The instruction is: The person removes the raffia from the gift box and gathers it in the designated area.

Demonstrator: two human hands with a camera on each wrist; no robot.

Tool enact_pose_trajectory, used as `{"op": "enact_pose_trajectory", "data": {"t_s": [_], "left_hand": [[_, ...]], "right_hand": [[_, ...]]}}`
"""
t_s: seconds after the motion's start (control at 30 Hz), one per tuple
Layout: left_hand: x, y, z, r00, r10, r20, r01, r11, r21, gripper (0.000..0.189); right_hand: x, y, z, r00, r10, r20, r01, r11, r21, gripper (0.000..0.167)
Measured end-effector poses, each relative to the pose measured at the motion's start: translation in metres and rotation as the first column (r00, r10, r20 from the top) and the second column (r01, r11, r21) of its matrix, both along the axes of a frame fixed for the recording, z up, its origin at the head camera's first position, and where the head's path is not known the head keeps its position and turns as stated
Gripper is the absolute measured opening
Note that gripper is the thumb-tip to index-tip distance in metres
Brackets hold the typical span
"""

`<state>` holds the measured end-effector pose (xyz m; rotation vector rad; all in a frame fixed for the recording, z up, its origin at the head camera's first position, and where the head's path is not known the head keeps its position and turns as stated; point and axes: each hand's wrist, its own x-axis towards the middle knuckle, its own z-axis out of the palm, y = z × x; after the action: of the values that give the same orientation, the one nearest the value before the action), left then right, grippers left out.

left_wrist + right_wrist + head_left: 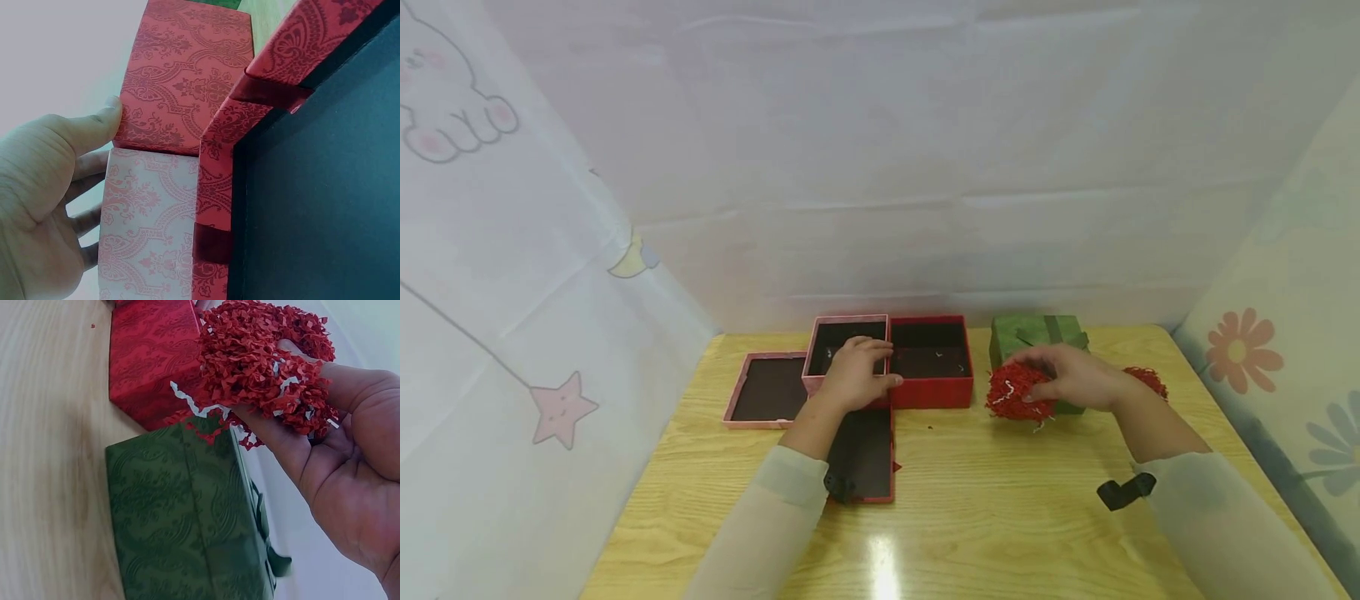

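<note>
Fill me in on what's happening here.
A person's right grip holds a clump of red shreds by the green box, which has a bow on top. Their left grip is over the pink box, its thumb at the near edge of the red box. Those two boxes stand open, a few pale bits showing inside. The pink lid and red lid lie hollow side up. A second clump sits at the right.

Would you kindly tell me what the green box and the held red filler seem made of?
Green box: probably cardboard covered in low-sheen paper, given its crisp edges and tone-on-tone swirls. Red filler: likely matte crinkled paper, judging by its thin, kinked shreds.
</note>
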<state>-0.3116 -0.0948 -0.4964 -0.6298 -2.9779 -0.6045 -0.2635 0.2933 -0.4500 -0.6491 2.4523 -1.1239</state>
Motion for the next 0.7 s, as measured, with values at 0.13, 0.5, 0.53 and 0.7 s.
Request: {"op": "enact_pose_trajectory", "data": {"t_s": [0.13, 0.5, 0.53, 0.7], "left_hand": [[-0.001, -0.001, -0.001, 1.000, 0.002, 0.009, -0.002, 1.000, 0.007, 0.059], [-0.001, -0.001, -0.003, 1.000, -0.009, -0.004, 0.009, 1.000, 0.013, 0.060], [-0.001, -0.001, -0.002, 1.000, -0.011, -0.005, 0.011, 1.000, 0.012, 0.060], [-0.002, -0.001, -0.003, 1.000, -0.015, -0.013, 0.015, 1.000, 0.020, 0.058]], "right_hand": [[0.010, 0.009, -0.005, 1.000, -0.019, -0.009, 0.019, 1.000, 0.014, 0.055], [0.039, 0.039, -0.020, 0.998, -0.061, -0.017, 0.061, 0.998, 0.012, 0.052], [0.041, 0.042, -0.021, 0.997, -0.067, -0.025, 0.067, 0.998, 0.015, 0.052], [0.050, 0.056, -0.025, 0.993, -0.096, -0.064, 0.098, 0.995, 0.035, 0.053]]}}
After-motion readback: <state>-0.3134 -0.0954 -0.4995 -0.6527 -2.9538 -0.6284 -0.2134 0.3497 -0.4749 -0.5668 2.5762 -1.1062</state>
